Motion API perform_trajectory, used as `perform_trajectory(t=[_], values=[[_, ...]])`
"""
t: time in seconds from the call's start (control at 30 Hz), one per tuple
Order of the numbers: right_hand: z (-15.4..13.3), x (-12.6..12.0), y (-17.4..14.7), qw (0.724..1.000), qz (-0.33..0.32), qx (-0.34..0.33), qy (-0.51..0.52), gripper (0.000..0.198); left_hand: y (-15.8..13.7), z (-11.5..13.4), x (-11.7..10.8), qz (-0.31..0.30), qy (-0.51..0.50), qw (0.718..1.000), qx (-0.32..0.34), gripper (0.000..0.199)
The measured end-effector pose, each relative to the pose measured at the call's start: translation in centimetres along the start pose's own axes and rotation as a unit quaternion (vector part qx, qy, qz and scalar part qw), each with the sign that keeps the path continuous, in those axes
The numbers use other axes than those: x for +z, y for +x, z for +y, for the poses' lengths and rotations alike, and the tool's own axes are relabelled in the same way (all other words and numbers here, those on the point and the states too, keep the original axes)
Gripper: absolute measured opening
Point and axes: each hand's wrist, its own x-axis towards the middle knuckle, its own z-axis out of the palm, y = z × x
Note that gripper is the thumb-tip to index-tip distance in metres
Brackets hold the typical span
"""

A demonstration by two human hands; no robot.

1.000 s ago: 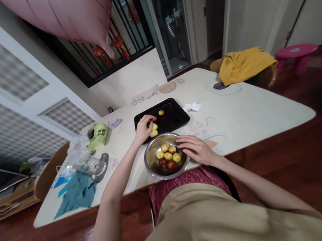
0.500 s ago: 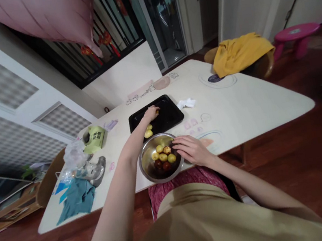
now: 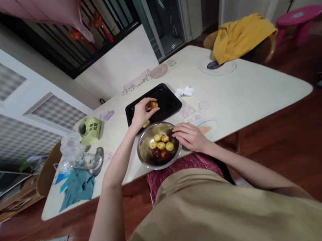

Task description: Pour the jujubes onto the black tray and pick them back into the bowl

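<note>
My left hand [image 3: 142,112] is over the black tray [image 3: 169,104], its thumb and fingers curled around a small round yellow-brown fruit [image 3: 153,105]. A reddish-brown patch shows between the fingers beside it, partly hidden. Below that wrist a yellow fruit [image 3: 146,123] lies at the tray's near edge. In front of me stands a steel bowl [image 3: 146,162] with several yellow, spotted fruits and a few dark red ones inside. My right hand [image 3: 193,136] grips the bowl's right rim, fingertips reaching over the edge and the thumb mostly hidden.
Crumpled white tissue [image 3: 184,92] lies right of the tray. On the table's left are a green tissue pack [image 3: 91,129], clear plastic bags [image 3: 71,146] and a teal cloth [image 3: 78,186]. A yellow garment [image 3: 242,37] hangs over a chair, near a pink stool [image 3: 299,17].
My left hand has lifted a little and turned, bringing the yellow-brown fruit into view between its fingers. My right hand stays on the bowl's rim. The camera view has tilted slightly down.
</note>
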Motion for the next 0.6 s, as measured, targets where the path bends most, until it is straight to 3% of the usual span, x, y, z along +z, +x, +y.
perform_trajectory(t=[0.13, 0.23, 0.37, 0.6], values=[[0.1, 0.0, 0.0, 1.000, 0.001, 0.006, 0.002, 0.033, -6.1, 5.4, -0.5, -0.001, -0.036, 0.999, 0.008, 0.034], [0.2, 0.0, -0.1, 1.000, 0.026, 0.000, 0.005, 0.030, -9.2, 7.2, 0.3, -0.032, -0.038, 0.999, 0.018, 0.030], [0.3, -0.1, 0.0, 0.998, 0.060, 0.000, 0.004, 0.030, -10.7, 7.0, 2.4, -0.061, -0.044, 0.997, 0.026, 0.028], [0.3, -0.4, 0.1, 0.998, 0.056, 0.019, 0.020, 0.032, -10.7, 5.9, 4.5, -0.088, -0.041, 0.995, 0.034, 0.032]])
